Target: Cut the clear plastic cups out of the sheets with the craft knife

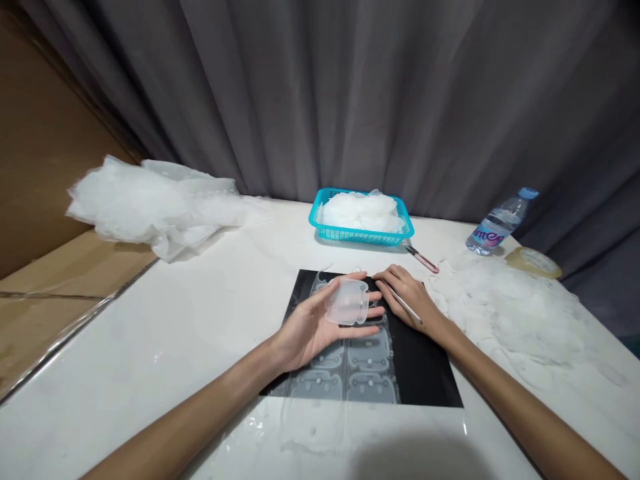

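Observation:
On the palm of my left hand [313, 327] lies a small translucent plastic piece [349, 302] with rounded corners. My thumb rests along its upper edge, and the other fingers stretch out behind it. A thin white stick [405, 304], like a slim pen, is held by my right hand [407, 293], whose fingers are curled and rest on the black mat [423, 373]. Beneath my left hand, a clear moulded plastic sheet [370, 353] with several similar rounded shapes lies on the mat. Part of that sheet is hidden by the hand.
A turquoise basket [360, 235] holds white translucent pieces. Beside it lies a pink-handled cutter [423, 259]. At right are a water bottle [500, 223], a tape roll [534, 261] and clear plastic scraps [525, 313]. Plastic bags [160, 203] and cardboard [65, 287] occupy the left.

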Tool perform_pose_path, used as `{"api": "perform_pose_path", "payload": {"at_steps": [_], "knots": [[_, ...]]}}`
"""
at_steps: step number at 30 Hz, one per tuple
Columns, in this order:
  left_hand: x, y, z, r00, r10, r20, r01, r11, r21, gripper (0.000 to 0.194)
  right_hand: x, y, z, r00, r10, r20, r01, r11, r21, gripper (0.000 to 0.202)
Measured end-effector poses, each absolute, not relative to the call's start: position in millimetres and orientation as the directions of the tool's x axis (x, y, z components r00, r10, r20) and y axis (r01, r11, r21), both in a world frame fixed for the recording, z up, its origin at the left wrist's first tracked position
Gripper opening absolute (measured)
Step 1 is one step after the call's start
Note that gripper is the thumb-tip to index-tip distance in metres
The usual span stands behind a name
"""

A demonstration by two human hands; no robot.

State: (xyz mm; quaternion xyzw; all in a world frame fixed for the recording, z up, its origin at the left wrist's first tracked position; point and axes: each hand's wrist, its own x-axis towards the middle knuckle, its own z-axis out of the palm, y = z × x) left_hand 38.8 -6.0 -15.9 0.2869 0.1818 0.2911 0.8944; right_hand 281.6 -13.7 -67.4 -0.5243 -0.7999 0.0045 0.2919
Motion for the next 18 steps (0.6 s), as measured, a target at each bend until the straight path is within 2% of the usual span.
{"api": "perform_pose_path", "payload": {"at_steps": [5,18], "knots": [[39.2,-6.1,-13.8,0.776,0.61,-0.161,-0.414,0.685,0.6,0.059,281.7,-13.7,-67.5,-0.279,0.84,0.465,0.837,0.45,-0.312,0.02],[38.1,-5.9,-20.5,0.798,0.591,-0.116,-0.424,0.688,0.589,0.053,283.0,-11.6,-72.7,-0.281,0.83,0.482,0.837,0.458,-0.299,0.018]]}}
